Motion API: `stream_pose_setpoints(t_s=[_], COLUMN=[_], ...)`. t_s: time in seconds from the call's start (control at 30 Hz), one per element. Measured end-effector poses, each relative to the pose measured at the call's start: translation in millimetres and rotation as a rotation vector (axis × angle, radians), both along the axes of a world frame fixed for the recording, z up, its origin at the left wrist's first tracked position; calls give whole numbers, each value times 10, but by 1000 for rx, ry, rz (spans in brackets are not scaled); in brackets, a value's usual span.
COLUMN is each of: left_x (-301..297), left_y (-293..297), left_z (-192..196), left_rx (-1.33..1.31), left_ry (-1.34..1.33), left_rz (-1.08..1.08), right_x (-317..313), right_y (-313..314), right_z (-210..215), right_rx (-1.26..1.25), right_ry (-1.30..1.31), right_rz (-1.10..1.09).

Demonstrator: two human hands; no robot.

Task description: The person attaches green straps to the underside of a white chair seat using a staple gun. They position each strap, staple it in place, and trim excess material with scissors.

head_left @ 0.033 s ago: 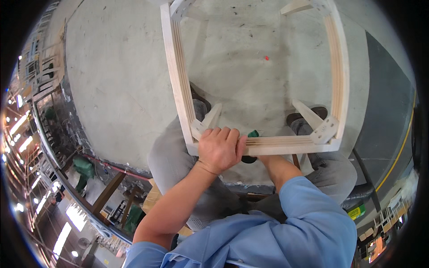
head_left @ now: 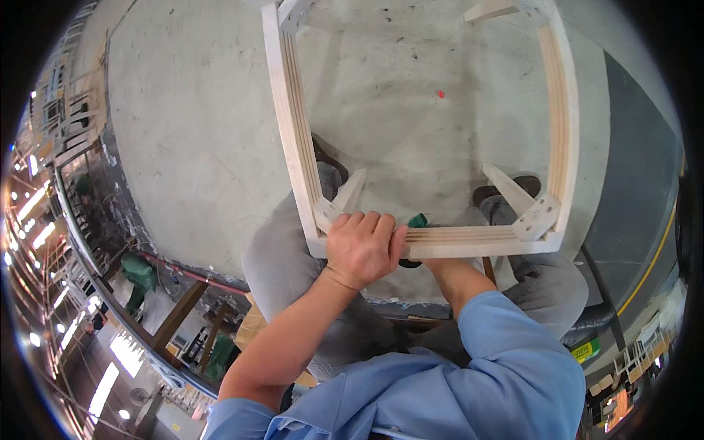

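Note:
A pale wooden frame [head_left: 462,240], open in the middle, with a leg at each visible corner, stands over my knees. My left hand [head_left: 361,246] is closed over its near rail, close to the near left corner. My right forearm [head_left: 462,282] reaches under that same rail, and the rail hides my right hand and fingers. A green piece [head_left: 417,221] shows just beyond the rail beside my left hand; its kind is unclear. Corner blocks with holes [head_left: 537,218] brace the near corners, and tapered legs [head_left: 510,191] run down from them.
The grey concrete floor [head_left: 198,125] lies around the frame, with a small red bit [head_left: 441,94] on it. My shoes show inside the frame. A metal rail [head_left: 77,227] curves along the left, near a green bundle [head_left: 138,270]. A dark floor strip [head_left: 638,169] runs at right.
The frame has shifted very slightly to the right. My left hand keeps its hold on the near rail.

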State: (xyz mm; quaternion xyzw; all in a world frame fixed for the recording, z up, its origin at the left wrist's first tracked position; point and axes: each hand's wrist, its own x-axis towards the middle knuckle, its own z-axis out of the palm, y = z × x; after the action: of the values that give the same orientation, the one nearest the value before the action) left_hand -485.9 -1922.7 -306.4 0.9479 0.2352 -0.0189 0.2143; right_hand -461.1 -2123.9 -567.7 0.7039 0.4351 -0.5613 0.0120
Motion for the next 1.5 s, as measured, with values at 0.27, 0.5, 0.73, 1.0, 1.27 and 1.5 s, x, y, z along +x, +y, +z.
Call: stream_pose_setpoints(t_s=[0.27, 0.5, 0.73, 1.0, 1.27, 1.5], left_x=[112, 130, 13, -58, 150, 54], left_y=[77, 89, -41, -95, -309, -957], left_z=[-2, -1, 16, -36, 239, 435], left_rx=[-67, -63, 4, 68, -162, -322], left_ry=[8, -10, -68, -21, 406, 280], left_rz=[-15, 3, 67, 63, -68, -167], right_x=[-443, -592, -575, -207, 977, 1287], right_y=[74, 204, 497, 598, -28, -388], right_z=[-146, -35, 485, 1836, 3434, 4469], right_rx=[-19, 49, 249, 289, 313, 997], right_ry=[86, 189, 311, 312, 734, 928], right_rz=[42, 160, 286, 334, -421, -1025])
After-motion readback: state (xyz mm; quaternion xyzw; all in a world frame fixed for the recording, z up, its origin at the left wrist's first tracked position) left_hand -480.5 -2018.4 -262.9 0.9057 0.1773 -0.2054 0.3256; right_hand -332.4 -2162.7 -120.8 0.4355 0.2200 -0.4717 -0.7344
